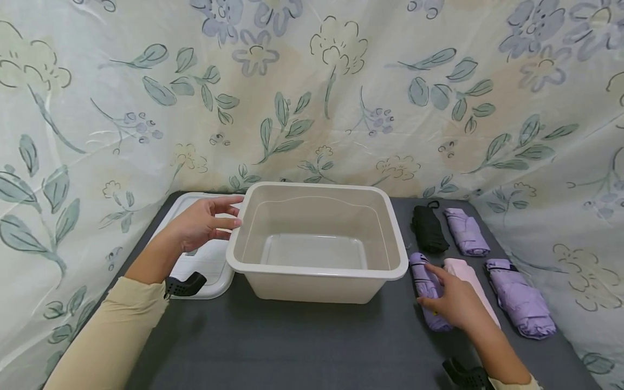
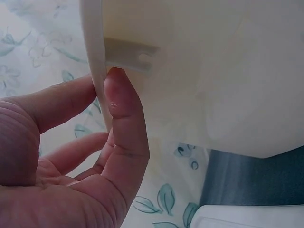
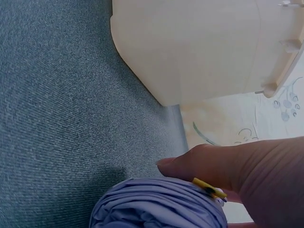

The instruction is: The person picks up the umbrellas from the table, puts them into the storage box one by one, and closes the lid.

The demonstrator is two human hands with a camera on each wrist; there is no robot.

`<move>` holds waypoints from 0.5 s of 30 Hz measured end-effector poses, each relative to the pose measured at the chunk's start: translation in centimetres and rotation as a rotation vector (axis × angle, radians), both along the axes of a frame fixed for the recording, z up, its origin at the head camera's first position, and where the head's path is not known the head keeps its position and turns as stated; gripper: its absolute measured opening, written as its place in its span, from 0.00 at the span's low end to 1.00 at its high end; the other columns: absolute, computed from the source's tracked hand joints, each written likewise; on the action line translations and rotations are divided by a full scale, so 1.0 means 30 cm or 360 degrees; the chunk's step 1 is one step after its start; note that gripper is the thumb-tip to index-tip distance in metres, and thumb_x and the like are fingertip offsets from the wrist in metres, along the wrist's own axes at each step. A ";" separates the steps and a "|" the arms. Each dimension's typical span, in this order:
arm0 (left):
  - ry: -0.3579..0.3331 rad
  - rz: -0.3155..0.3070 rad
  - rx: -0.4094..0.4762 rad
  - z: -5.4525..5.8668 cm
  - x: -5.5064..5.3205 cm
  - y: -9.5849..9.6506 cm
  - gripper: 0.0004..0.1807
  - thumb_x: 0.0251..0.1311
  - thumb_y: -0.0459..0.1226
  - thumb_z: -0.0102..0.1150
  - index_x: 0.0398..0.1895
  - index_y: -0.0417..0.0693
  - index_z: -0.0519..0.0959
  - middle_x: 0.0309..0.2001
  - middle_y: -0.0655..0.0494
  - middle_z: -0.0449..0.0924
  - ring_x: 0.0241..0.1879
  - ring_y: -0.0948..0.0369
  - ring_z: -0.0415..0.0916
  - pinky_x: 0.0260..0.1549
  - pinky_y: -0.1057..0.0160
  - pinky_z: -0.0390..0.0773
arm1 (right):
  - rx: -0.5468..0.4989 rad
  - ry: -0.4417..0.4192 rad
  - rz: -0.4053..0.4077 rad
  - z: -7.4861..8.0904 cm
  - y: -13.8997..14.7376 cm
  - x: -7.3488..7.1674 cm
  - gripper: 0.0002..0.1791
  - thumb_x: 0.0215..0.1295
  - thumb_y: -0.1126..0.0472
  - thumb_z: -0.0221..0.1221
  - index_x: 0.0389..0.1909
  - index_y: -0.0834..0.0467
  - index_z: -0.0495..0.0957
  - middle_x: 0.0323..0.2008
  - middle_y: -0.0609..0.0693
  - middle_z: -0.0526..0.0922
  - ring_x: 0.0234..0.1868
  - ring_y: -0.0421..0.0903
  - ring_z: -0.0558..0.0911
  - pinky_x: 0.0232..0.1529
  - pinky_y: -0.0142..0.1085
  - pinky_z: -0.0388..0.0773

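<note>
Yellow tag (image 3: 210, 189) on purple bundle (image 3: 152, 206)

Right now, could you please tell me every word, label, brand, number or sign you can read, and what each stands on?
No readable text in any view.
Small yellow tab on the rolled lavender fabric bundle: a dark mark, too small and blurred to read.
Rectangular beige plastic bin: no lettering visible.
Floral-patterned pale cloth backdrop: only plant drawings.
</note>
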State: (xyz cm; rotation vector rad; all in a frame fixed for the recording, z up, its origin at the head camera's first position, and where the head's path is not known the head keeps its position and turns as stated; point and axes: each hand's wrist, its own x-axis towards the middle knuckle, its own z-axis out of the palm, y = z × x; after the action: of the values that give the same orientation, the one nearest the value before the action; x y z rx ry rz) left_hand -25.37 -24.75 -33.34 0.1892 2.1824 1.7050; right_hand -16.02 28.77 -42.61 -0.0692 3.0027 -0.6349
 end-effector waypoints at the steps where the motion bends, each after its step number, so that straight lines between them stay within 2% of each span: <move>1: 0.0001 -0.0002 0.0000 -0.001 -0.001 0.001 0.39 0.66 0.35 0.67 0.78 0.47 0.63 0.61 0.41 0.70 0.51 0.59 0.79 0.48 0.57 0.86 | 0.0001 0.0000 -0.0002 0.000 0.002 0.000 0.50 0.52 0.49 0.76 0.72 0.66 0.66 0.56 0.79 0.78 0.54 0.74 0.81 0.46 0.63 0.81; 8: 0.0008 -0.0016 -0.0008 -0.004 0.000 0.002 0.39 0.66 0.36 0.67 0.79 0.48 0.62 0.62 0.40 0.69 0.52 0.58 0.78 0.49 0.56 0.86 | -0.0029 -0.0006 -0.0037 -0.003 0.013 -0.001 0.52 0.51 0.48 0.76 0.72 0.67 0.65 0.54 0.78 0.80 0.50 0.70 0.84 0.42 0.58 0.82; 15: 0.0025 -0.0024 -0.0024 -0.007 0.004 -0.002 0.40 0.66 0.37 0.67 0.79 0.48 0.62 0.62 0.41 0.69 0.53 0.57 0.77 0.49 0.56 0.86 | -0.0035 -0.0047 -0.0063 -0.004 0.015 -0.010 0.52 0.49 0.48 0.77 0.69 0.72 0.66 0.48 0.73 0.84 0.39 0.56 0.85 0.35 0.49 0.83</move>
State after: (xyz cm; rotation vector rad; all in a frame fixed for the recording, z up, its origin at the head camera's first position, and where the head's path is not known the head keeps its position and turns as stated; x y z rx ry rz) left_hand -25.25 -24.80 -33.56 0.2149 2.1989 1.6841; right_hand -16.33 29.22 -42.71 -0.0017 2.9757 -0.6665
